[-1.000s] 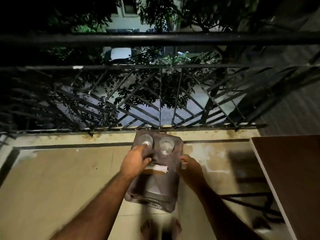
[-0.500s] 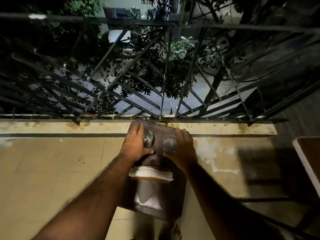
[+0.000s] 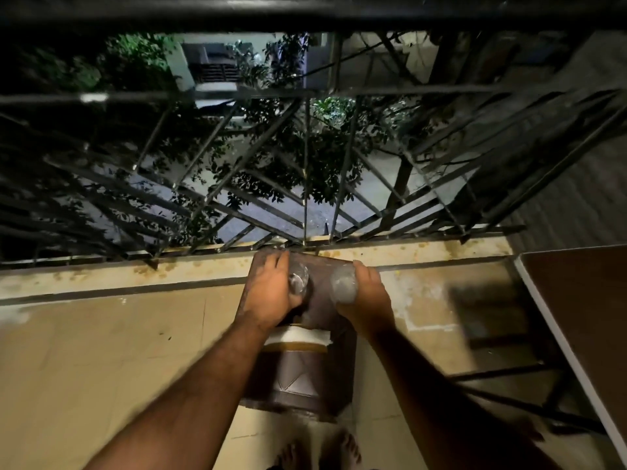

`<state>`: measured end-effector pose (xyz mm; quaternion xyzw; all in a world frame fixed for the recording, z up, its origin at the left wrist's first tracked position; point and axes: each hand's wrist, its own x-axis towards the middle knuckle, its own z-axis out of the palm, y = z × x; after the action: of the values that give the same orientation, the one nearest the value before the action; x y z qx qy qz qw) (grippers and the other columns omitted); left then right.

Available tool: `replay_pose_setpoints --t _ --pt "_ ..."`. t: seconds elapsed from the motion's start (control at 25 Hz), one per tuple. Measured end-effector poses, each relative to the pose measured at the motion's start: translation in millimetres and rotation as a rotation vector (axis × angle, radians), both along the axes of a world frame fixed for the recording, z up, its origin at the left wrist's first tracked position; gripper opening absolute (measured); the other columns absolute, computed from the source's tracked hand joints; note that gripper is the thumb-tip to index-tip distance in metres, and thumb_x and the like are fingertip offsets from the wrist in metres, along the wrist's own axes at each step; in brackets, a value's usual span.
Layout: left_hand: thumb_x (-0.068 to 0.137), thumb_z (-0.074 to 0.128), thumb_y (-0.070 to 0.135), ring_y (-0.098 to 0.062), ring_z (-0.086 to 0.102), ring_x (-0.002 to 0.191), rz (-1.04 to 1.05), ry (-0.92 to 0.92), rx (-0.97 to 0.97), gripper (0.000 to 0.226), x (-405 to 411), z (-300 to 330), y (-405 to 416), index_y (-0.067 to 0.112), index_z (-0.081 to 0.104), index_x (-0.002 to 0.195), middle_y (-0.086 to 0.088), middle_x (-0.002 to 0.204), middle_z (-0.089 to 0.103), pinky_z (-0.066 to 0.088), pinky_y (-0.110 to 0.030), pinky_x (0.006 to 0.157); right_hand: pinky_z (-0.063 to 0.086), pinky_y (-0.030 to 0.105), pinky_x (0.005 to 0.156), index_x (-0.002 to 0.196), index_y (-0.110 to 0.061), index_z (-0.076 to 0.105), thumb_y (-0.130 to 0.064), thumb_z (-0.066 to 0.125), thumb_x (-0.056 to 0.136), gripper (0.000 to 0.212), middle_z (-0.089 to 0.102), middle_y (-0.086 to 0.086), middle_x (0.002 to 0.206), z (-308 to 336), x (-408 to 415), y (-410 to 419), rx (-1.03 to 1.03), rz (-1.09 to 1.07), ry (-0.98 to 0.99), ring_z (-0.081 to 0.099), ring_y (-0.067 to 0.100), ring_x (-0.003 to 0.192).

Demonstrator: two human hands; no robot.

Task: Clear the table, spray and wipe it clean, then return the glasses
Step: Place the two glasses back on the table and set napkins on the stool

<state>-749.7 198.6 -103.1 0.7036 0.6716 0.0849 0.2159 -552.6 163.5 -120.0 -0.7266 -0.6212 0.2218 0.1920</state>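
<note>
Two clear glasses sit over a dark brown plastic stool point(image 3: 319, 385) by the balcony railing. My left hand point(image 3: 269, 293) is wrapped around the left glass point(image 3: 298, 283). The right glass point(image 3: 343, 288) is gripped by my right hand point(image 3: 364, 300). Both glasses look tilted; I cannot tell whether they still touch the stool top. A folded white cloth point(image 3: 298, 337) lies on the stool, nearer to me than the glasses. The brown table point(image 3: 590, 307) with a white edge stands at the right.
A black metal railing point(image 3: 305, 184) runs along the far edge of the balcony, on a stained ledge point(image 3: 135, 269). The floor is beige tile point(image 3: 101, 368). The table's dark frame point(image 3: 509, 378) reaches under it at the right. My bare feet point(image 3: 319, 451) are at the bottom.
Both hands went from the stool's edges onto the glasses and closed around them. The view tilted down and moved closer to the railing.
</note>
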Motion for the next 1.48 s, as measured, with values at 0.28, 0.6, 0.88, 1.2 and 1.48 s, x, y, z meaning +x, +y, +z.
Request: replay_pose_setpoints --t 0.28,0.6,0.88,1.2,1.48 --pt "0.071 0.078 0.03 -0.029 0.043 0.126 -0.214 -0.077 0.037 0.093 71.0 141.9 -41.1 0.013 0.029 0.148 -0.007 0.143 0.037 0.037 -0.036 0.105 0.044 0.032 0.097 0.146 -0.02 0.036 -0.036 0.081 0.068 0.091 0.047 0.005 0.136 152.2 55.9 -70.8 -0.019 -0.177 0.046 0.053 0.025 0.12" --pt "0.069 0.079 0.036 -0.031 0.044 0.125 -0.508 -0.074 0.091 0.093 194.0 215.3 -97.1 0.012 0.032 0.145 -0.01 0.14 0.039 0.037 -0.037 0.101 0.045 0.034 0.101 0.147 -0.02 0.035 -0.035 0.08 0.07 0.09 0.044 0.006 0.139 240.0 161.8 -181.8 0.031 -0.428 0.023 0.053 0.025 0.122" --pt "0.068 0.079 0.041 -0.027 0.045 0.126 -0.663 -0.06 0.122 0.098 343.0 232.8 -167.5 0.018 0.027 0.148 -0.005 0.143 0.037 0.044 -0.039 0.1 0.047 0.037 0.102 0.15 -0.023 0.031 -0.037 0.082 0.069 0.097 0.039 0.004 0.144 258.1 277.6 -287.7 0.017 -0.651 0.03 0.054 0.024 0.122" --pt "0.068 0.081 0.037 -0.029 0.041 0.128 -0.834 -0.007 0.028 0.101 505.6 236.3 -244.4 0.021 0.024 0.15 -0.003 0.146 0.031 0.042 -0.044 0.103 0.045 0.037 0.105 0.149 -0.023 0.032 -0.032 0.084 0.07 0.096 0.039 0.004 0.145 256.0 400.4 -390.9 0.023 -0.879 0.047 0.053 0.024 0.124" --pt "0.068 0.079 0.038 -0.031 0.043 0.126 -1.066 -0.002 0.032 0.099 626.1 226.8 -272.2 0.019 0.025 0.149 -0.006 0.146 0.032 0.042 -0.042 0.104 0.051 0.038 0.098 0.15 -0.023 0.03 -0.034 0.085 0.068 0.099 0.041 0.004 0.144 240.1 472.6 -435.9 0.013 -1.092 0.061 0.055 0.025 0.12"
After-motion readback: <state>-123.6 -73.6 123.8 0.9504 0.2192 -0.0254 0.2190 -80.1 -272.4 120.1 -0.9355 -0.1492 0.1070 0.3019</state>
